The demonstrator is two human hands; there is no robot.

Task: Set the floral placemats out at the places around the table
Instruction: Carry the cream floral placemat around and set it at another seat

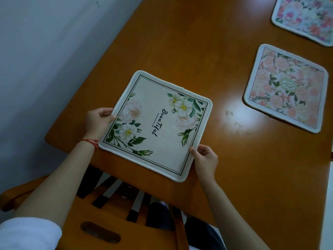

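Observation:
A cream placemat (155,123) with white flowers and the word "Beautiful" lies on the near corner of the wooden table (180,51). My left hand (97,121) grips its left edge, thumb on top. My right hand (205,159) grips its near right edge. A pink floral placemat (286,87) lies flat farther right on the table. A third placemat (306,17) with pink and blue flowers sits at the top right, partly cut off by the frame.
A wooden chair (115,213) with a slatted back stands below me, pushed against the table's near edge. A pale wall (45,60) runs along the table's left side. The table's right edge (328,168) shows at the right.

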